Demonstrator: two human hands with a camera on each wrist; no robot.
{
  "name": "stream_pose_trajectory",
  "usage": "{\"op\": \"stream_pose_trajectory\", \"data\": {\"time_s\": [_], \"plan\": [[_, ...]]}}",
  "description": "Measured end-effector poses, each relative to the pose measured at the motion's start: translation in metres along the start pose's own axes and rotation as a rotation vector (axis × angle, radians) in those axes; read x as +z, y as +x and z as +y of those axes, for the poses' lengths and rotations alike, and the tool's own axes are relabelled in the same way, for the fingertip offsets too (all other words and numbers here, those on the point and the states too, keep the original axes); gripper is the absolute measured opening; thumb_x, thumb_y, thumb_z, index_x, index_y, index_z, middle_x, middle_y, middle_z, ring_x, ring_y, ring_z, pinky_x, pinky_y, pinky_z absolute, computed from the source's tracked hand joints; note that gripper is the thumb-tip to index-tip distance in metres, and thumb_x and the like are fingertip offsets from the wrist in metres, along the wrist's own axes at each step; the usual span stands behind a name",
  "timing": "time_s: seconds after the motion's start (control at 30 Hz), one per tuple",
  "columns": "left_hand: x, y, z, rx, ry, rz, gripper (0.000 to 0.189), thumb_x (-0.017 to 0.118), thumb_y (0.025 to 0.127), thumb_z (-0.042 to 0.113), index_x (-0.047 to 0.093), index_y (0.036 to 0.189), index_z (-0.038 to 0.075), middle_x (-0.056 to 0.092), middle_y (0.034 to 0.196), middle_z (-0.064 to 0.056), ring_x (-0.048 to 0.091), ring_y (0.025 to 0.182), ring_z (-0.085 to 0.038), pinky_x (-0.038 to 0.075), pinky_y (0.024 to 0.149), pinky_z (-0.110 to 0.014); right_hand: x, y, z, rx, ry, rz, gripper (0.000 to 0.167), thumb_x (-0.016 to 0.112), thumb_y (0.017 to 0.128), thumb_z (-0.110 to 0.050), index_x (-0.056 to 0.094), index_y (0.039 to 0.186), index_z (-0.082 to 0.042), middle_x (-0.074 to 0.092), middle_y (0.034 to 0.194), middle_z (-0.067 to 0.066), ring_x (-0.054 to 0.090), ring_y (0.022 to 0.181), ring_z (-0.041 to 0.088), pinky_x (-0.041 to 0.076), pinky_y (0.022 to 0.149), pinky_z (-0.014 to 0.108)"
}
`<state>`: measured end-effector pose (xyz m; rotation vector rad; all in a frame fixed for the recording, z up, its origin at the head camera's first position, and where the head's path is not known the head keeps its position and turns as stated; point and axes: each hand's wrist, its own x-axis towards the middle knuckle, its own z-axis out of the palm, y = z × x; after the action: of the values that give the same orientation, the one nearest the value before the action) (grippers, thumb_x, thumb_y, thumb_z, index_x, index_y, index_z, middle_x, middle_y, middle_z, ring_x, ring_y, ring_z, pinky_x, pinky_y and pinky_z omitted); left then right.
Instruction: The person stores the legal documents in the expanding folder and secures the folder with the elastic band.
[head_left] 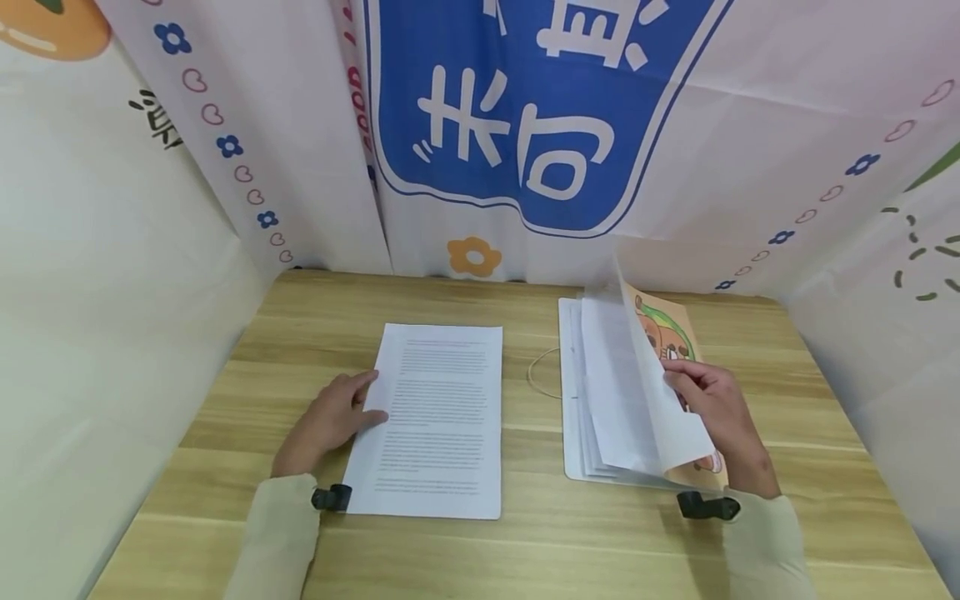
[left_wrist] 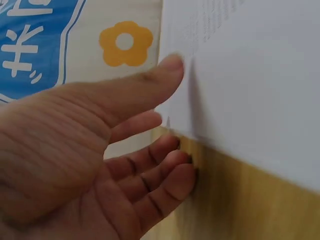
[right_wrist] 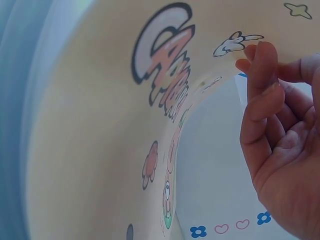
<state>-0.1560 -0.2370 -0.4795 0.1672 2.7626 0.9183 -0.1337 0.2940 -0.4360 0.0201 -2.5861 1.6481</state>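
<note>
My right fingers pinch a bendy cartoon cover; loosely parted left fingers touch flat paper. Wrinkly cloth hangs behind.

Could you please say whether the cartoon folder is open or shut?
Partly open: its cover is held up by the right hand, exposing papers.

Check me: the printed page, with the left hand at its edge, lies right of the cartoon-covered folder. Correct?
Wrong side: the printed page, with the left hand at its edge, lies left of the cartoon-covered folder, as the head view shows.
</note>
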Motion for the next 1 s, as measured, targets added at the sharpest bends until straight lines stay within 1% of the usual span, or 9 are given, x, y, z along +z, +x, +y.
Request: {"op": "stream_pose_trajectory", "data": {"time_s": [0.07,0.13,0.2,0.27,0.4,0.6,0.7,0.83,1.0], "plan": [[-0.004,-0.001,-0.001,0.012,0.028,-0.043,0.081,0.081,0.091,0.02,0.038,0.156,-0.003,0.046,0.102,-0.013,0.044,0.087,-0.026,0.037,0.073,-0.038,0.0,0.0,0.0,-0.005,0.002,0.003,0.034,0.057,0.106,-0.014,0.066,0.128,0.01,0.055,0.076,0.0,0.052,0.066,0.012,0.043,0.052,0.023],[-0.007,-0.001,-0.002,0.023,0.051,-0.08,0.086,0.083,0.089,0.022,0.035,0.157,-0.002,0.046,0.111,-0.016,0.045,0.091,-0.027,0.039,0.077,-0.039,-0.001,0.0,0.0,-0.004,0.002,0.008,0.034,0.057,0.106,-0.015,0.066,0.127,0.01,0.055,0.076,0.0,0.052,0.066,0.012,0.043,0.052,0.023],[-0.008,-0.001,-0.003,0.027,0.063,-0.1,0.088,0.084,0.088,0.024,0.035,0.157,-0.002,0.047,0.118,-0.018,0.047,0.092,-0.027,0.04,0.078,-0.039,-0.001,-0.001,0.0,0.0,0.003,0.01,0.034,0.057,0.106,-0.015,0.066,0.128,0.01,0.056,0.077,0.0,0.053,0.066,0.012,0.043,0.052,0.023],[-0.008,-0.001,-0.004,0.029,0.064,-0.101,0.086,0.084,0.088,0.025,0.038,0.156,-0.002,0.048,0.121,-0.019,0.047,0.092,-0.027,0.041,0.079,-0.039,-0.001,-0.001,0.001,0.008,0.001,0.009,0.035,0.057,0.107,-0.016,0.066,0.128,0.009,0.056,0.078,0.0,0.053,0.067,0.013,0.044,0.052,0.024],[-0.004,-0.002,-0.004,0.014,0.071,-0.075,0.08,0.084,0.088,0.026,0.045,0.153,0.001,0.049,0.118,-0.016,0.048,0.091,-0.026,0.041,0.076,-0.038,-0.001,-0.001,0.0,0.009,-0.006,0.009,0.034,0.057,0.107,-0.016,0.066,0.129,0.009,0.057,0.079,0.001,0.053,0.067,0.013,0.043,0.052,0.024],[-0.001,-0.005,-0.001,-0.013,0.065,-0.034,0.071,0.083,0.089,0.022,0.051,0.149,0.003,0.051,0.115,-0.014,0.049,0.088,-0.026,0.041,0.074,-0.037,0.001,0.0,0.0,-0.017,0.001,0.009,0.033,0.058,0.106,-0.014,0.067,0.127,0.01,0.055,0.075,0.001,0.051,0.065,0.012,0.043,0.051,0.023],[0.0,-0.006,0.0,-0.005,0.063,-0.006,0.065,0.083,0.089,0.02,0.055,0.146,0.004,0.053,0.113,-0.013,0.049,0.086,-0.025,0.041,0.073,-0.036,0.001,0.0,0.001,-0.017,0.01,0.005,0.033,0.057,0.106,-0.013,0.066,0.127,0.01,0.055,0.075,0.001,0.052,0.065,0.012,0.043,0.051,0.023],[0.004,-0.01,0.003,-0.001,0.087,0.031,0.056,0.081,0.091,0.019,0.061,0.142,0.006,0.057,0.112,-0.013,0.051,0.086,-0.024,0.043,0.072,-0.036,0.0,0.001,0.001,-0.02,0.008,0.008,0.033,0.057,0.106,-0.014,0.066,0.127,0.01,0.056,0.076,0.0,0.053,0.066,0.011,0.044,0.051,0.023],[0.008,-0.011,0.011,-0.05,0.075,0.032,0.052,0.079,0.092,0.017,0.063,0.141,0.007,0.062,0.102,-0.011,0.054,0.087,-0.025,0.042,0.071,-0.037,0.0,0.0,0.001,-0.018,0.007,0.01,0.033,0.058,0.106,-0.014,0.066,0.127,0.01,0.056,0.076,0.0,0.052,0.066,0.012,0.043,0.051,0.023]]}}
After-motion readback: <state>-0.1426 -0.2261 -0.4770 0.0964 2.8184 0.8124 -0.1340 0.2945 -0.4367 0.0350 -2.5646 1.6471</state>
